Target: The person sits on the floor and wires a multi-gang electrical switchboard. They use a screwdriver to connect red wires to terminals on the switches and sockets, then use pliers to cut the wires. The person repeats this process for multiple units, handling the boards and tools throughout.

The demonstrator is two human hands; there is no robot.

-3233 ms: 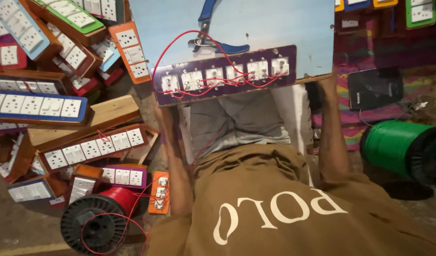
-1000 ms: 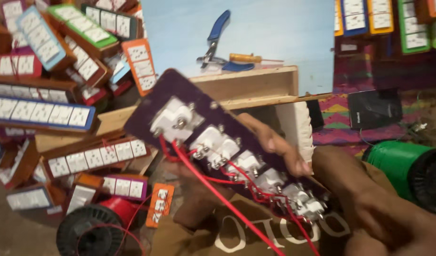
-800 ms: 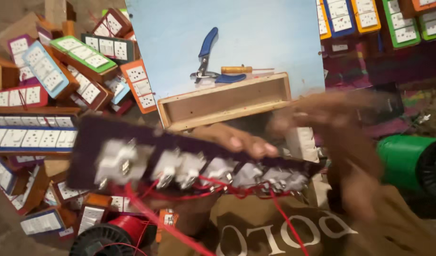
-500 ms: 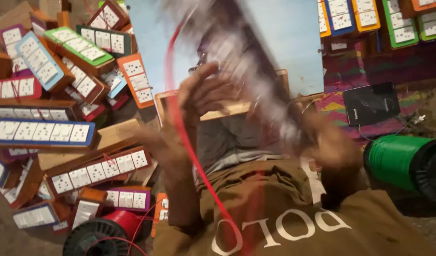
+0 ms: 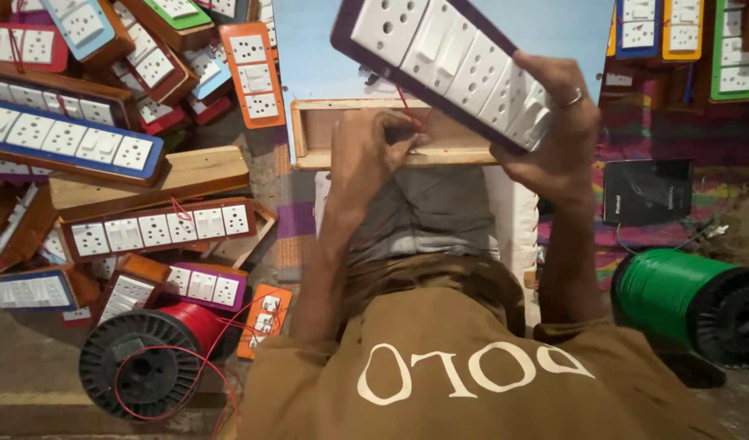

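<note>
My right hand [image 5: 558, 122] grips a long dark purple switchboard panel [image 5: 439, 57] with white sockets and switches, held tilted with its front face up over an open wooden box [image 5: 325, 130]. My left hand [image 5: 370, 151] rests at the front wall of that box, fingers pinching thin red wires [image 5: 408, 110] that run from under the panel. The box lies on a pale blue surface [image 5: 325, 49] in front of me, above my lap.
A heap of finished socket boards [image 5: 105, 147] in wooden boxes fills the left. A red wire spool [image 5: 150, 363] lies at lower left and a green wire spool [image 5: 688, 301] at right. A small black box [image 5: 647, 191] sits on the patterned mat.
The panel has been flipped from wiring side up to socket face up, and now sits steady over the wooden box. My left hand has come down to the box's edge.
</note>
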